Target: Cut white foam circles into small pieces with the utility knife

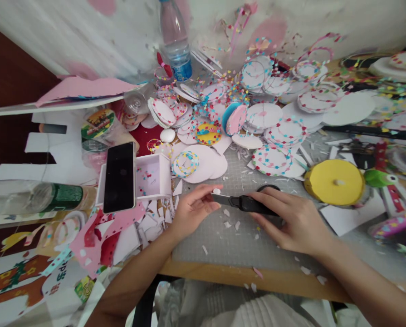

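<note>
Pale backdrop (121, 36) with pink spots (271, 32); dark brown panel (5, 72) at left; wood-edged table (223, 274).

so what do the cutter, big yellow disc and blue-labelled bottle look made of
Cutter: likely steel blade, from its grey sheen; probably satin black plastic handle, looking smooth. Big yellow disc: perhaps foam or card, given its flat matte face. Blue-labelled bottle: apparently glossy plastic, being see-through with highlights.

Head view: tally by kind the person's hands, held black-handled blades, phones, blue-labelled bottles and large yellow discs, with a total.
Left hand and right hand: 2
Black-handled blade: 1
Phone: 1
Blue-labelled bottle: 1
Large yellow disc: 1
Total: 6
</note>
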Demonstrator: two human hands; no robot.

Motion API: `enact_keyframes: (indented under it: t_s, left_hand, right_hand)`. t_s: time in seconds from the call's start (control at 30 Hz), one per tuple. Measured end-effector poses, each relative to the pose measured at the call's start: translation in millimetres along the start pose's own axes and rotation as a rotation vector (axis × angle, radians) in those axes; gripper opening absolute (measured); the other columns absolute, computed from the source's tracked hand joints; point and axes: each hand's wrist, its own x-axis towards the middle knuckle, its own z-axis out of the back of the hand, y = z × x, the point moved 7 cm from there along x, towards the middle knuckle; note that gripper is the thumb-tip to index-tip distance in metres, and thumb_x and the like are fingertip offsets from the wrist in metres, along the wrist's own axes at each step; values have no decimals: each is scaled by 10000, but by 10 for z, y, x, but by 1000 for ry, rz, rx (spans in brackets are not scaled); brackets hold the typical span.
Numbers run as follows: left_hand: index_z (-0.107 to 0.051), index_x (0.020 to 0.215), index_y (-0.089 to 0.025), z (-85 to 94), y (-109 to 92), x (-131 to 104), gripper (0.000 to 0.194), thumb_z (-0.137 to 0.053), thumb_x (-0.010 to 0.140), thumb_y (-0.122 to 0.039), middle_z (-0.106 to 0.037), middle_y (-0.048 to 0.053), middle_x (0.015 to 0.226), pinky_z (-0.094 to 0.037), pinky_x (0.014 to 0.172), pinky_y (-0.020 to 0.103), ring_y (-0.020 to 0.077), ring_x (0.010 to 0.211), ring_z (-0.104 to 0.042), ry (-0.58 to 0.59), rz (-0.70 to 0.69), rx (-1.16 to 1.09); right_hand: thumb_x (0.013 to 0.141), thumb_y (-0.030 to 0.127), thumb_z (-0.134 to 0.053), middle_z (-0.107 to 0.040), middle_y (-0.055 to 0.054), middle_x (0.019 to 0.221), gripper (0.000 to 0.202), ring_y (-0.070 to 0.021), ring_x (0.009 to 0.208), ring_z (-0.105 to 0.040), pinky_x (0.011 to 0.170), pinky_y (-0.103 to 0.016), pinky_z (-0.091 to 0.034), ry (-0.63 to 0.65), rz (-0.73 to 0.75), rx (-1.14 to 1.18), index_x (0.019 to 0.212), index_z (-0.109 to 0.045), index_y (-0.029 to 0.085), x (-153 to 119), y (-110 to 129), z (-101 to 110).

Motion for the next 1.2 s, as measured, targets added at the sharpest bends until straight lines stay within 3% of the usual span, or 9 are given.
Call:
enact_keyframes:
  t_s: [0.27, 0.43, 0.57, 0.67, 0.8, 0.97, 1.03, 1.1, 1.2]
  left_hand:
    - [-733, 1065, -248, 7, -12, 14, 416, -814, 659, -216, -602, 11, 859, -513, 691, 217, 96, 727, -552, -17, 48, -87]
    - [-746, 885, -182, 28, 78, 4, 222, -792, 675, -238, -670, 14, 788, -526, 721, 247, 125, 743, -623, -70, 129, -79]
    - [-729, 870, -177, 77, 113, 11, 199, -764, 709, -288, -697, 23, 797, -521, 696, 253, 135, 737, -634, -131, 134, 7]
    - [-723, 875, -174, 86, 23, 21, 176, -732, 744, -293, -684, 26, 789, -508, 668, 249, 132, 722, -615, -135, 60, 140]
    - [-656, 794, -169, 103, -259, -40, 95, -676, 803, -262, -627, 3, 739, -468, 649, 238, 116, 685, -573, -162, -149, 405]
    - [-491, 577, -169, 7, -461, -225, 344, -526, 914, -226, -457, -31, 575, -377, 576, 234, 99, 577, -456, -72, -308, 805]
    - [-558, 667, -166, -54, -434, -278, 245, -551, 904, -226, -529, -4, 677, -425, 638, 239, 113, 660, -517, -28, -327, 851]
    - [-633, 932, -168, -139, -349, -301, 83, -579, 887, -212, -606, 52, 918, -473, 784, 271, 150, 863, -581, 50, -321, 893]
    - [-607, 1140, -192, -268, -195, -315, 245, -508, 918, -165, -604, 84, 1076, -472, 894, 313, 180, 1011, -581, 208, -287, 996]
  right_hand:
    - [910, 282, -523, -682, -105, 938, 268, -203, 703, -677, 571, -290, -497, -1, -37, 31, 1131, -593, 147, 14, -7, -6]
    - [924, 295, -503, -677, -96, 924, 265, -202, 691, -678, 568, -292, -501, 34, -82, 69, 1138, -581, 159, 2, -26, -38]
    - [927, 301, -505, -681, -98, 971, 259, -213, 770, -685, 636, -302, -515, 6, -152, 144, 1142, -574, 173, -14, -71, -22]
    - [928, 315, -509, -691, -90, 970, 249, -223, 819, -678, 691, -316, -512, -52, -228, 229, 1126, -575, 180, -21, -149, 3]
    - [918, 371, -524, -695, -73, 918, 264, -227, 801, -653, 693, -324, -493, -138, -370, 335, 1091, -596, 184, -36, -304, 12]
    - [932, 457, -473, -609, -20, 734, 300, -182, 649, -567, 557, -279, -412, -185, -545, 506, 994, -602, 193, -94, -426, 21]
    - [949, 470, -435, -547, 10, 670, 302, -151, 578, -505, 517, -264, -366, -174, -554, 579, 896, -581, 211, -96, -408, 23]
    - [956, 473, -419, -504, 29, 629, 316, -134, 538, -454, 503, -259, -340, -174, -541, 621, 817, -547, 220, -86, -375, 31]
    - [957, 468, -417, -480, 38, 594, 323, -136, 538, -438, 522, -264, -339, -173, -513, 631, 778, -526, 222, -61, -323, 32]
